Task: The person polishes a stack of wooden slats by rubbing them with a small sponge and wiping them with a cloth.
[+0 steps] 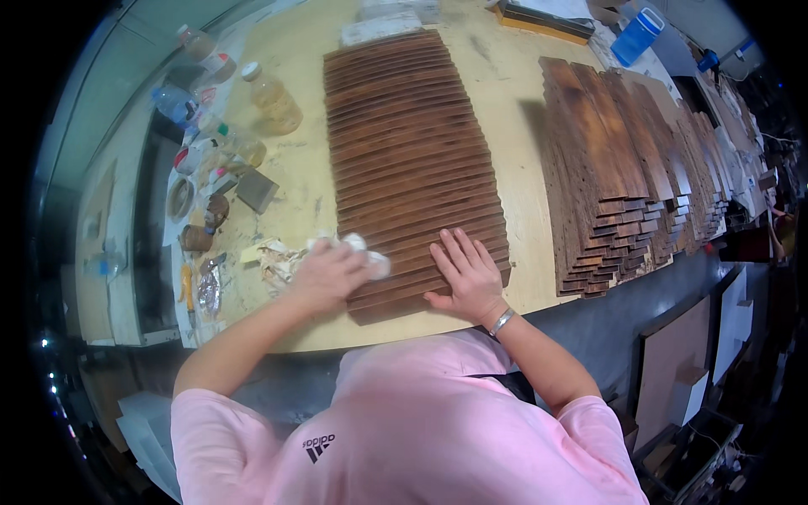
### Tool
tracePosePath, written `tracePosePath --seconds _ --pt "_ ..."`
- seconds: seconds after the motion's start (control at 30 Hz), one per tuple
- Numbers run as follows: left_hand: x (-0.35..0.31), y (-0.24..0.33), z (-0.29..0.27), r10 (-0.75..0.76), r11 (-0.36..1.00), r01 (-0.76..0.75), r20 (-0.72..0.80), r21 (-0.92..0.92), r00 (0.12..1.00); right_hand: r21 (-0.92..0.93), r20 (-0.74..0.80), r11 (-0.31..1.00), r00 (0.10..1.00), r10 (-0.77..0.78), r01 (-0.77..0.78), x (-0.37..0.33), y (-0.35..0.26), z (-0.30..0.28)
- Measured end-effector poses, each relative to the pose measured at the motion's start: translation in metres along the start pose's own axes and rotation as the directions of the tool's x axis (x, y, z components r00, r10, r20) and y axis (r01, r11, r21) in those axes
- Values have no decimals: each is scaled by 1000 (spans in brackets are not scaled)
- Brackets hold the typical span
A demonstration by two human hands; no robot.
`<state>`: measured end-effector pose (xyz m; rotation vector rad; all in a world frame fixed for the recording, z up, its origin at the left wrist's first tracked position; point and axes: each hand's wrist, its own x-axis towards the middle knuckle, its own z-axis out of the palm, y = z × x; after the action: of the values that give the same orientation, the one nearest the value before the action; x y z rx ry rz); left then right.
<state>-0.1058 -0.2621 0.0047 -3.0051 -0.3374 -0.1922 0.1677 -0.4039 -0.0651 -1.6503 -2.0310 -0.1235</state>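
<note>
Brown wooden strips (412, 160) lie in long row on table (295, 168), reaching close to front edge. Left hand (328, 271) grasps white wad (377, 263) by row's left edge. Right hand (467, 276), released, fingers spread, rests flat on strips. Stacked boards (602, 143) lie toward right edge.

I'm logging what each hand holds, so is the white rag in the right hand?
No, the left hand holds the white rag, while the right hand lies spread on the brown boards.
</note>
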Motion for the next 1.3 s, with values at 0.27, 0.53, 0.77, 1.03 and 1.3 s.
tracePosePath --seconds 0.27,0.53,0.77,1.03,1.3 --pt "-20 -36 -2 -506 822 549 -246 153 827 -32 12 999 1000 -4 4 -1 2 3" --pt "20 48 13 -683 647 599 -9 -472 730 -24 25 1000 1000 -10 11 -1 1 2" --pt "22 62 28 -693 681 602 -100 -418 714 -20 37 1000 999 -11 11 -1 0 2" --pt "22 65 27 -689 704 603 -156 -375 708 -34 44 999 999 -11 13 -3 3 4" --pt "26 67 26 -679 718 615 -131 -327 723 -29 49 999 999 -13 14 -3 5 7"
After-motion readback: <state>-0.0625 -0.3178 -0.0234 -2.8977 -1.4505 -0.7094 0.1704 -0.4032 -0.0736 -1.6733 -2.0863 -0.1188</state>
